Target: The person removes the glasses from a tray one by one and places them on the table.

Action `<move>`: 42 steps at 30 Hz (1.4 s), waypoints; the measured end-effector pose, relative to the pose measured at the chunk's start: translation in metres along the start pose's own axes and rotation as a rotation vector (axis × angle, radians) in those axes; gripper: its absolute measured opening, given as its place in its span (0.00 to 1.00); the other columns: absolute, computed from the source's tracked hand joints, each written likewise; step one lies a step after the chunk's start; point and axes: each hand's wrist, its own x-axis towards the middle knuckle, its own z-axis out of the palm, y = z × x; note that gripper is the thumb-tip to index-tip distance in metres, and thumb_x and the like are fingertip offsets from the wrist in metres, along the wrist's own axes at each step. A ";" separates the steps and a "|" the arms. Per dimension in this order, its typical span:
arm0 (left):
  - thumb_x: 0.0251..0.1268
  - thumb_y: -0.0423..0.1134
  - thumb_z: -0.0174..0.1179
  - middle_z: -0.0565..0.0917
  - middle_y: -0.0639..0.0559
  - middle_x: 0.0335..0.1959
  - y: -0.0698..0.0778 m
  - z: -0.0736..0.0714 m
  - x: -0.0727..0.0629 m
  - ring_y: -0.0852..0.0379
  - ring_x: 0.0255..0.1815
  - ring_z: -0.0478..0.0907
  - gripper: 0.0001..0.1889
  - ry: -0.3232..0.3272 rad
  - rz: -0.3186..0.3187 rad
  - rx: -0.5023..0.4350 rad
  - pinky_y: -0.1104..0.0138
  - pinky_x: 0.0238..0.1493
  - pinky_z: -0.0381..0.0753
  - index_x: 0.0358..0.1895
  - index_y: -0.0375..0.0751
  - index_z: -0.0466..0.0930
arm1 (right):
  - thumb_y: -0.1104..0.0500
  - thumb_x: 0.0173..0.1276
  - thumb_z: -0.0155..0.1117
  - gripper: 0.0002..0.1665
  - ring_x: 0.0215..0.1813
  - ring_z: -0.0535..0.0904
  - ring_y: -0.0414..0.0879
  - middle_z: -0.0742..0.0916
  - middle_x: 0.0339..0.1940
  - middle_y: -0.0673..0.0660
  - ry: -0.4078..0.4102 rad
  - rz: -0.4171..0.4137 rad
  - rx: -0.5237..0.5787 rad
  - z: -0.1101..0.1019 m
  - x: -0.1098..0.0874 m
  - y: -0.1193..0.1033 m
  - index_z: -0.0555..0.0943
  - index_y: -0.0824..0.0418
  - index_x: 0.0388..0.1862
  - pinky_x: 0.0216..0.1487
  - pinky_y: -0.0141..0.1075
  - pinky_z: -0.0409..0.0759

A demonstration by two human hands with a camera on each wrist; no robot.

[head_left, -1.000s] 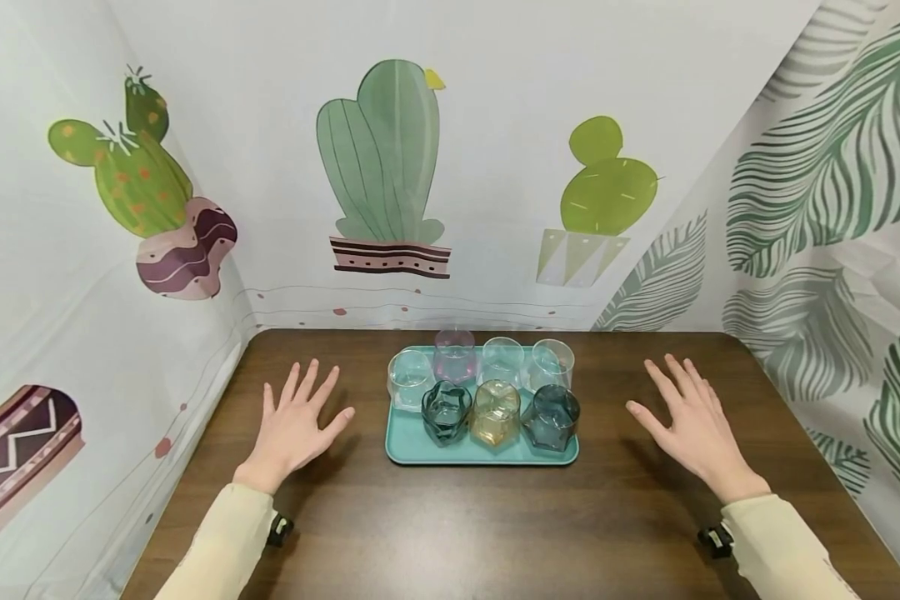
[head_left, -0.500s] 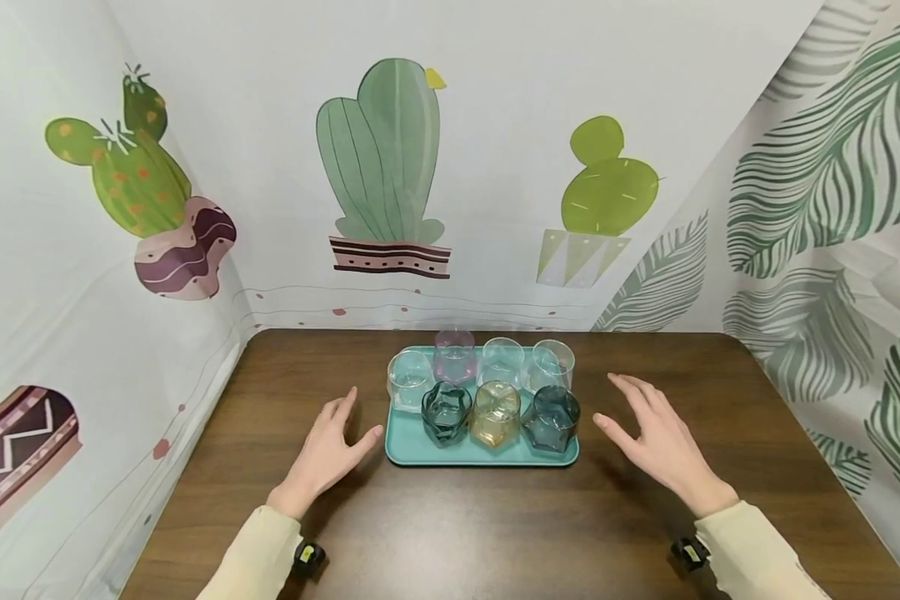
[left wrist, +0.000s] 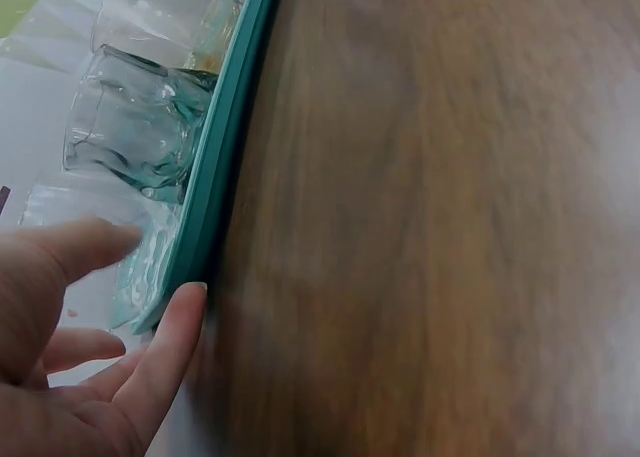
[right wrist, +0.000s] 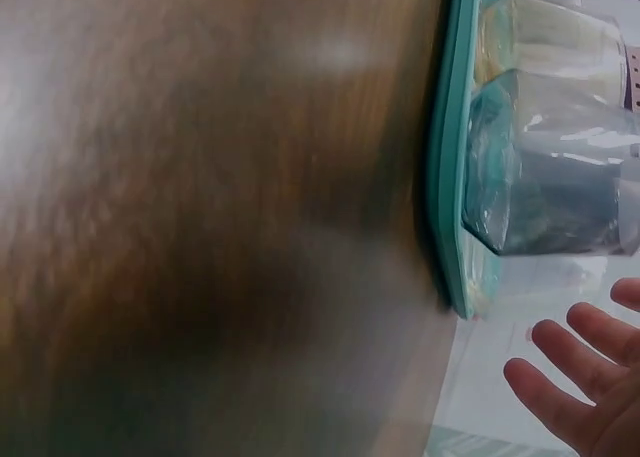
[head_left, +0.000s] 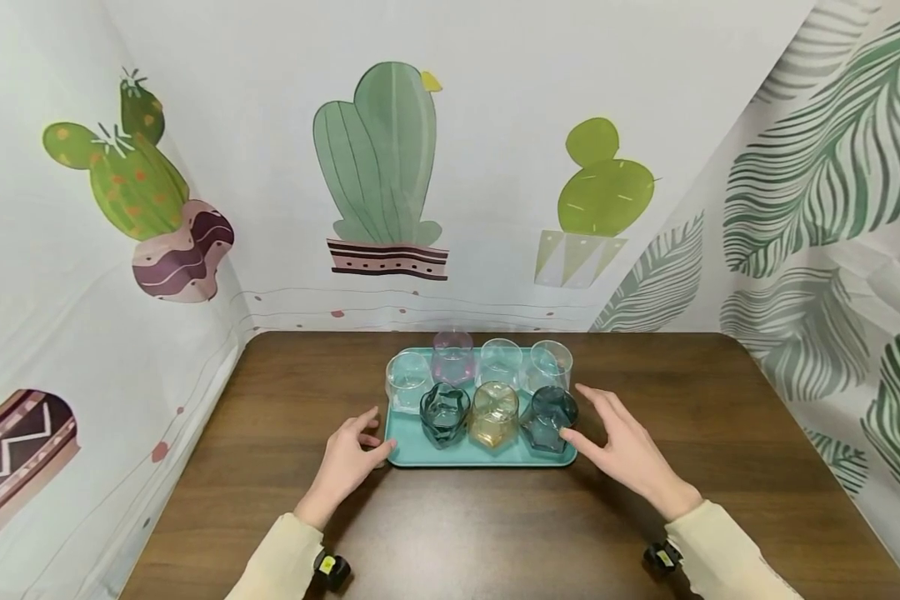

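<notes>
A turquoise tray (head_left: 457,457) on the table carries several drinking glasses in two rows. In front stand a dark teal glass (head_left: 445,415), an amber glass (head_left: 495,415) and a blue-grey glass (head_left: 550,419); behind are a pinkish glass (head_left: 453,358) and clear ones. My left hand (head_left: 342,460) is at the tray's left end, fingers loosely bent beside the rim and thumb near the front corner. Whether it touches is hard to tell. My right hand (head_left: 633,457) is spread at the right end, thumb in front of the blue-grey glass; its fingers (right wrist: 560,372) look apart from the tray.
The brown wooden table (head_left: 450,533) extends in front of the tray and to both sides. Behind it hangs a white wall cloth (head_left: 495,167) printed with cacti and leaves. A small black device sits at each wrist.
Both hands have moved inward from the table's sides to the tray's two ends. The left fingers have gone from spread to loosely bent. Tray and glasses stay in place.
</notes>
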 end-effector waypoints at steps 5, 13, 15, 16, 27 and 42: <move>0.60 0.27 0.72 0.81 0.36 0.52 0.000 0.005 0.001 0.51 0.39 0.84 0.32 -0.027 -0.066 -0.101 0.67 0.29 0.92 0.69 0.28 0.75 | 0.39 0.69 0.73 0.49 0.70 0.74 0.61 0.76 0.71 0.62 -0.027 0.024 0.034 0.007 0.000 -0.002 0.65 0.60 0.80 0.64 0.64 0.80; 0.61 0.23 0.69 0.81 0.39 0.44 -0.005 0.010 0.005 0.54 0.37 0.83 0.28 -0.022 -0.066 -0.123 0.67 0.29 0.92 0.66 0.30 0.79 | 0.42 0.67 0.75 0.50 0.70 0.74 0.63 0.76 0.70 0.65 -0.039 0.030 0.114 0.016 0.003 0.002 0.65 0.64 0.79 0.67 0.65 0.78; 0.61 0.22 0.68 0.82 0.40 0.42 -0.006 0.010 0.005 0.54 0.36 0.82 0.28 -0.024 -0.065 -0.136 0.67 0.30 0.92 0.66 0.30 0.79 | 0.43 0.67 0.75 0.50 0.71 0.73 0.64 0.76 0.71 0.66 -0.043 0.034 0.129 0.018 0.004 0.002 0.65 0.65 0.79 0.68 0.66 0.77; 0.61 0.22 0.68 0.82 0.40 0.42 -0.007 0.010 0.005 0.54 0.36 0.82 0.28 -0.025 -0.068 -0.145 0.67 0.30 0.92 0.67 0.30 0.79 | 0.43 0.67 0.76 0.50 0.72 0.73 0.65 0.75 0.71 0.67 -0.045 0.037 0.133 0.019 0.004 0.002 0.65 0.64 0.79 0.68 0.67 0.77; 0.61 0.21 0.67 0.81 0.40 0.42 -0.007 0.010 0.004 0.55 0.37 0.81 0.29 -0.021 -0.081 -0.182 0.66 0.30 0.92 0.68 0.32 0.79 | 0.47 0.64 0.80 0.47 0.65 0.79 0.63 0.79 0.69 0.67 -0.043 0.042 0.204 0.025 0.010 0.004 0.69 0.62 0.75 0.62 0.62 0.83; 0.62 0.23 0.67 0.82 0.41 0.43 -0.009 0.009 0.003 0.56 0.37 0.82 0.29 -0.022 -0.083 -0.171 0.67 0.31 0.92 0.69 0.34 0.79 | 0.49 0.59 0.83 0.45 0.48 0.86 0.52 0.85 0.61 0.62 -0.008 0.031 0.213 0.018 0.008 0.001 0.72 0.57 0.73 0.47 0.48 0.90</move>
